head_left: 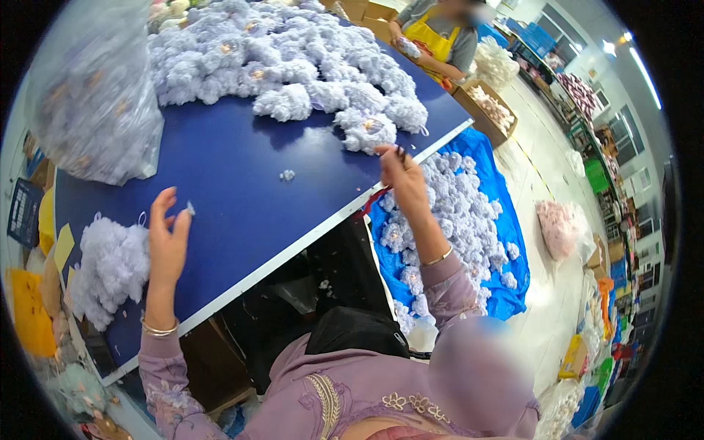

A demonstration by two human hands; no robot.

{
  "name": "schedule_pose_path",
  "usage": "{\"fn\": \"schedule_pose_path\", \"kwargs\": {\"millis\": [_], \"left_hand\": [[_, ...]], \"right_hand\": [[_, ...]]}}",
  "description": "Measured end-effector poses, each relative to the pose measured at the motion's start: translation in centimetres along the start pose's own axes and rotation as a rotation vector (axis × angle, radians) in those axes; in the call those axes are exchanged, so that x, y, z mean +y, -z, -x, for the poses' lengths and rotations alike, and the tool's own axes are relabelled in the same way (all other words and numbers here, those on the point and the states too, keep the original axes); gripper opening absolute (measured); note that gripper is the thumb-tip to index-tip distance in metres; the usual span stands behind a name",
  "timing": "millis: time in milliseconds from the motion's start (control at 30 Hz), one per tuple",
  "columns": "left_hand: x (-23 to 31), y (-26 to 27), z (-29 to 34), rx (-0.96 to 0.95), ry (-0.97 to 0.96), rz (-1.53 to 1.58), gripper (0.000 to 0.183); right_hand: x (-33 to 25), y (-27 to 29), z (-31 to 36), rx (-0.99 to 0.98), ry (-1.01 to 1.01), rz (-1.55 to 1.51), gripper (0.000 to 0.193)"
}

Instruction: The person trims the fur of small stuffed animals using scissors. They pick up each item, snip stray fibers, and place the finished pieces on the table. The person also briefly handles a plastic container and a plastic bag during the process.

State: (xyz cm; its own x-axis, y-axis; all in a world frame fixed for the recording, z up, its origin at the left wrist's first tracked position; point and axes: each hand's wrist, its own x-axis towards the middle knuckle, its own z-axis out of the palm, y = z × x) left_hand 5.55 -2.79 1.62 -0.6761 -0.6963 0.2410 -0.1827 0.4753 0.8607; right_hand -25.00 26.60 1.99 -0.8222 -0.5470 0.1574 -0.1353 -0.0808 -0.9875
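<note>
My left hand (167,238) is over the left part of the blue table (242,198), fingers apart. A tiny tuft of pale fluff (190,208) shows at its thumb tip; I cannot tell whether they touch. Beside that hand lies a small heap of pale lavender plush pieces (110,268) with thin loops. My right hand (405,183) is at the table's right edge, its fingers bent closed around a small dark object (400,153), mostly hidden. Just beyond it sits a fluffy lavender plush piece (367,130), nearest of a big pile (293,55).
A clear plastic bag (95,110) of plush pieces stands at the table's left. A scrap of fluff (287,175) lies mid-table. Right of the table, a blue sheet (513,290) holds many more pieces. A co-worker in a yellow apron (431,40) stands across, near a cardboard box (484,110).
</note>
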Motion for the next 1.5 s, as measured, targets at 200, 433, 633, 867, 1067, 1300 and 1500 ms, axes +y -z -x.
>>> {"fn": "schedule_pose_path", "kwargs": {"millis": [200, 433, 633, 867, 1067, 1300, 1500], "left_hand": [[-2.8, 2.4, -0.7, 0.168, 0.040, -0.113, 0.038], [2.4, -4.3, -2.3, 0.026, -0.127, 0.105, 0.037], [3.6, -9.0, -3.3, -0.079, -0.194, 0.348, 0.045], [3.4, -7.3, -2.9, -0.655, 0.058, 0.536, 0.035], [4.5, -7.9, -1.4, -0.427, 0.079, 0.771, 0.025], [3.8, -7.7, -1.6, -0.308, -0.095, 0.869, 0.042], [4.1, -7.0, -1.4, -0.523, -0.034, 0.800, 0.047]], "right_hand": [[-0.4, 6.3, -3.8, 0.318, 0.156, 0.488, 0.041], [1.6, 2.0, -7.2, 0.031, 0.079, 0.831, 0.078], [-1.0, -3.6, -3.9, -0.318, 0.138, 0.531, 0.067], [-6.4, -8.9, 0.8, -0.709, 0.407, 0.561, 0.066], [-4.2, -11.9, 1.8, -0.465, -0.066, -0.222, 0.060], [-5.0, -13.4, 2.2, -0.452, 0.074, -0.038, 0.048], [-4.8, -13.2, 2.8, -0.519, 0.028, -0.006, 0.052]]}}
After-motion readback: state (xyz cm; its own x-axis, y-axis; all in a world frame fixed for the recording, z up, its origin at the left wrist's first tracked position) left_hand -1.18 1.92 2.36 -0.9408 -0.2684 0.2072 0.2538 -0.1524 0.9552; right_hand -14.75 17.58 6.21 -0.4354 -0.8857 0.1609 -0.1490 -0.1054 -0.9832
